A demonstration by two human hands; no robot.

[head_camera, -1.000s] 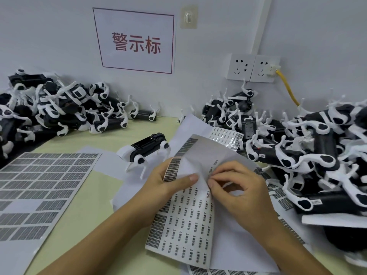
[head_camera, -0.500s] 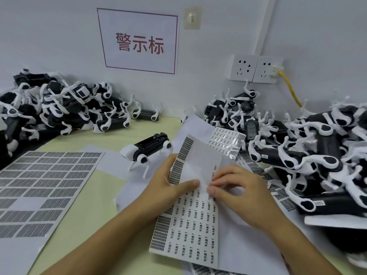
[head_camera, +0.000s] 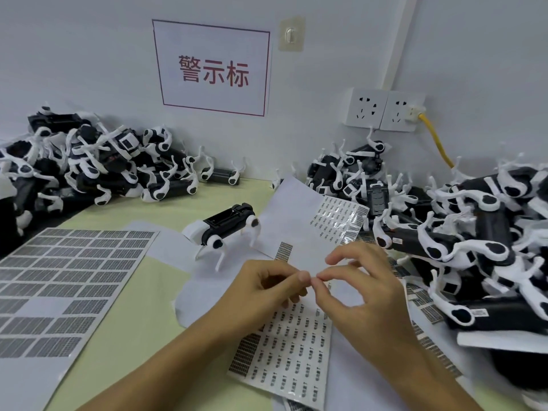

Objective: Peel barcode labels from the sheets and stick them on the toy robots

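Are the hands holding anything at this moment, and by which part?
It cannot be told for sure. The left hand and right hand meet thumb-and-fingertip above the label sheet, as if pinching a small label, but none is visible.

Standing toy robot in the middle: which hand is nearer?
Left. The left hand sits just below-right of the standing toy robot; the right hand is farther right.

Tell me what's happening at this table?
A person is labelling toy robots. Both hands meet above a label sheet: the left hand and right hand touch fingertips, seemingly handling a tiny label too small to make out. One toy robot stands alone just beyond, with heaps of others to the sides.
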